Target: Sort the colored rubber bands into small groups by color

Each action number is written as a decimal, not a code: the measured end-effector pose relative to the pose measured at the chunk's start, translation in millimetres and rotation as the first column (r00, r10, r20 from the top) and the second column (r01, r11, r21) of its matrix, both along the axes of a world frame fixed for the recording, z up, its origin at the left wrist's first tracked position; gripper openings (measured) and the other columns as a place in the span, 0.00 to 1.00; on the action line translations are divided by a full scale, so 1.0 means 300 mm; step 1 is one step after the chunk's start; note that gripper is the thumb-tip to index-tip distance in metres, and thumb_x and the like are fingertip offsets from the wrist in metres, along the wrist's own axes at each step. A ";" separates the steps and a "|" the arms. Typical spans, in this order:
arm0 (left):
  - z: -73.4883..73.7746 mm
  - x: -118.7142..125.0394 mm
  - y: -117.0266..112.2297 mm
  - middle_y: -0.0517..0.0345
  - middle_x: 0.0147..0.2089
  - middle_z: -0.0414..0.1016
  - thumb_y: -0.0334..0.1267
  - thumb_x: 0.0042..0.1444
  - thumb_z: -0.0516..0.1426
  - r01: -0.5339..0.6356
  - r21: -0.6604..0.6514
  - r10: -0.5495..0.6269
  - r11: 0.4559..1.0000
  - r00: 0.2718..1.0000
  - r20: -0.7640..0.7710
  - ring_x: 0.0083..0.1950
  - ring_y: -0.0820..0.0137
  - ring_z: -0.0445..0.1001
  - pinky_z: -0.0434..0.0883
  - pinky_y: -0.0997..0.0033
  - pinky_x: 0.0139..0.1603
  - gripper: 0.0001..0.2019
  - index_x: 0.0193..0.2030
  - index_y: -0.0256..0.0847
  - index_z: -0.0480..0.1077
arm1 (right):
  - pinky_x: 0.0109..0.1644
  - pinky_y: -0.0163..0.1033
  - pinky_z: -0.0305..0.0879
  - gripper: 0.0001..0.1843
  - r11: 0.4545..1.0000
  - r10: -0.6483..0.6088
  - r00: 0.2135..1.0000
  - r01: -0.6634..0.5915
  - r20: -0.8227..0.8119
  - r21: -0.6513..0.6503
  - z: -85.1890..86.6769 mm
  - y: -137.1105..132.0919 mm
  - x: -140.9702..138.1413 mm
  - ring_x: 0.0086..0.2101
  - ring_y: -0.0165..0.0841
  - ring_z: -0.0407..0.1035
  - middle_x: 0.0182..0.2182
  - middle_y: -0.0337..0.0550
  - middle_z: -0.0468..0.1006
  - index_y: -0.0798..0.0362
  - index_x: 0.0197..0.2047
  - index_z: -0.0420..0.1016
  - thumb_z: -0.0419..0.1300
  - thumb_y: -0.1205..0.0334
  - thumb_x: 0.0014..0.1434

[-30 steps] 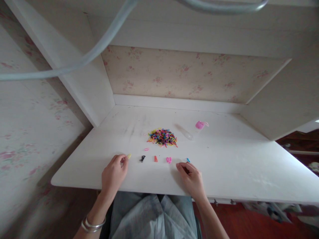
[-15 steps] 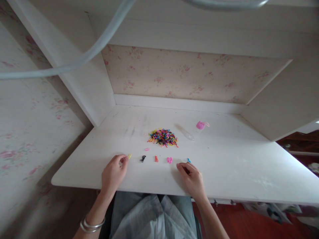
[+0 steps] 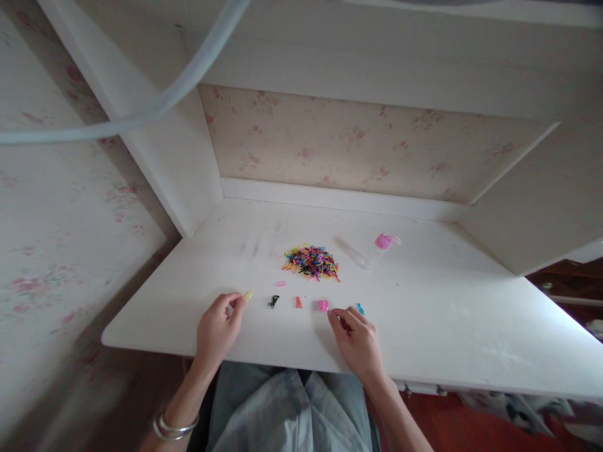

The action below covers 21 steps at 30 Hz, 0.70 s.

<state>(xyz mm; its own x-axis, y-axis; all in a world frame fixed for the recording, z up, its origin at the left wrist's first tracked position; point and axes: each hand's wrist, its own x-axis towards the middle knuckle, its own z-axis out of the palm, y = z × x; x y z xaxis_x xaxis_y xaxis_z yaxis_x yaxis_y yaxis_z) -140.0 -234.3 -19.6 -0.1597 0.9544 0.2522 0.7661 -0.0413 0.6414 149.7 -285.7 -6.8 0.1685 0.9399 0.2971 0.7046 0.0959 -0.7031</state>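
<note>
My left hand (image 3: 220, 326) has its thumb and index finger pinched at a small yellow rubber band (image 3: 249, 295) on the white desk. Fingertips of my right hand (image 3: 357, 339) are pressed together at the right edge of a small pink bundle of rubber bands (image 3: 323, 305); anything between them is too small to make out. Between the hands, black rubber bands (image 3: 274, 301) and red-orange ones (image 3: 298, 302) lie in the same row. Just beyond my right knuckles are blue ones (image 3: 360, 308). A single pink band (image 3: 281, 284) rests behind the row.
A mixed heap of colourful rubber bands (image 3: 311, 261) lies mid-desk. Right of it are a clear plastic tube-like piece (image 3: 354, 253) and a pink item with a loop (image 3: 384, 241). Side panels and a back wall enclose the desk (image 3: 447, 314). A pale cable (image 3: 188, 78) crosses the upper left.
My right hand has moved left to the pink bundle, which now looks more compact, uncovering more of the blue bands. My left hand stays by the yellow band. The view has shifted slightly.
</note>
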 end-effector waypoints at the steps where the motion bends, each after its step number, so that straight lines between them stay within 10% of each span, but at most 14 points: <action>1: 0.000 0.001 -0.001 0.60 0.36 0.77 0.48 0.60 0.53 0.002 0.007 -0.002 1.000 1.000 0.015 0.30 0.73 0.71 0.67 0.75 0.34 0.14 0.40 0.43 0.73 | 0.31 0.33 0.58 0.20 0.999 0.037 0.999 -0.038 0.029 0.007 0.023 0.012 -0.020 0.23 0.28 0.64 0.23 0.40 0.72 0.52 0.35 0.80 0.51 0.50 0.64; 7: 0.006 0.006 -0.008 0.60 0.34 0.75 0.48 0.60 0.52 0.030 0.052 -0.033 0.998 0.998 0.054 0.28 0.73 0.71 0.68 0.74 0.34 0.14 0.39 0.42 0.72 | 0.32 0.33 0.59 0.16 0.977 0.183 0.964 -0.156 0.194 -0.143 0.132 0.179 -0.145 0.28 0.31 0.71 0.31 0.41 0.80 0.45 0.44 0.79 0.50 0.54 0.64; 21: -0.001 -0.008 -0.009 0.59 0.32 0.74 0.46 0.62 0.51 0.075 0.156 -0.082 0.985 0.996 0.042 0.27 0.73 0.70 0.68 0.74 0.32 0.12 0.38 0.41 0.71 | 0.31 0.34 0.57 0.10 0.914 0.346 0.846 -0.206 0.407 -0.349 0.096 0.398 -0.273 0.32 0.36 0.75 0.32 0.45 0.82 0.49 0.31 0.81 0.57 0.62 0.57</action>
<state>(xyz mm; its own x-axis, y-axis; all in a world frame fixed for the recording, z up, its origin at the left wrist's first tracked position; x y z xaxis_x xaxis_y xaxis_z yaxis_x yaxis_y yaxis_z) -142.4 -237.1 -20.1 -0.1012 0.9148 0.3911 0.7248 -0.2015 0.6589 67.7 -166.4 22.0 -0.1977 0.9802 -0.0084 0.9222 0.1831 -0.3407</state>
